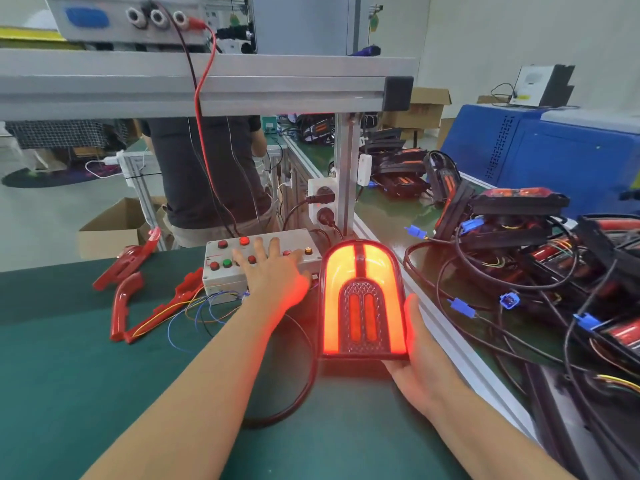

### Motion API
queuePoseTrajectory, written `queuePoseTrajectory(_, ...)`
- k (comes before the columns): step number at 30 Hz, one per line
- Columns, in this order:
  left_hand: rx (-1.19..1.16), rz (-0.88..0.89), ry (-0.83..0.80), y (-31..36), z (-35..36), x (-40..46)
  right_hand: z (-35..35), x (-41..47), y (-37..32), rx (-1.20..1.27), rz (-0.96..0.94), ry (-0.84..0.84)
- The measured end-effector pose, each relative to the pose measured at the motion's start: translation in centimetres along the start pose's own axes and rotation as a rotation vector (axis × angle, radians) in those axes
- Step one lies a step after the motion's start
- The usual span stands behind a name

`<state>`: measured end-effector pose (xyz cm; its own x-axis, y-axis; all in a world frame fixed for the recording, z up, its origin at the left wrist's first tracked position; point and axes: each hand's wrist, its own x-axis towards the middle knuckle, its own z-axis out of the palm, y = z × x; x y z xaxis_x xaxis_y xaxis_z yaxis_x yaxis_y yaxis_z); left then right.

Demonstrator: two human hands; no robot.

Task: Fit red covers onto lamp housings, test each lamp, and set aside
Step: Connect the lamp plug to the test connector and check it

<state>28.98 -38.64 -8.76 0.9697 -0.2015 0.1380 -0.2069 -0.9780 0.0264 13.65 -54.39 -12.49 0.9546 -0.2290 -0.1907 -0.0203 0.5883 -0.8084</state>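
An arch-shaped lamp point(362, 299) with its red cover fitted glows bright orange-red at the table's right edge. My right hand point(420, 355) holds it from below and the right side, thumb up along its edge. My left hand point(272, 271) lies flat with spread fingers on the grey test box point(263, 252), fingertips on its round buttons. One red button at the box's top is lit. A black cable point(304, 386) loops from the lamp across the green mat.
Loose red covers point(138, 296) lie on the green mat point(86, 375) to the left, beside thin coloured wires. A pile of black lamps with cables and blue plugs point(540, 258) fills the conveyor at right. An aluminium frame crosses overhead. A person stands behind the bench.
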Motion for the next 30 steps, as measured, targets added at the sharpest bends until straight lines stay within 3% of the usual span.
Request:
queuePoseTrajectory(20, -0.118, 0.04, -0.05, -0.6, -1.3, -0.6, 0.3, -1.2, -1.3, -0.079, 0.104, 0.137)
queuePoseTrajectory(22, -0.257, 0.044, 0.064, -1.6, -2.3, -1.4, 0.2, -1.2, -1.8, -0.127, 0.131, 0.17)
queuePoseTrajectory(26, -0.539, -0.035, 0.502, -6.4, -4.5, -4.1, 0.4, -0.7, -2.5, -0.281, 0.177, 0.22)
queuePoseTrajectory(30, -0.435, 0.026, 0.501, -10.5, -4.1, -6.7, 1.0, -0.3, -3.4, -0.664, 0.087, 0.266)
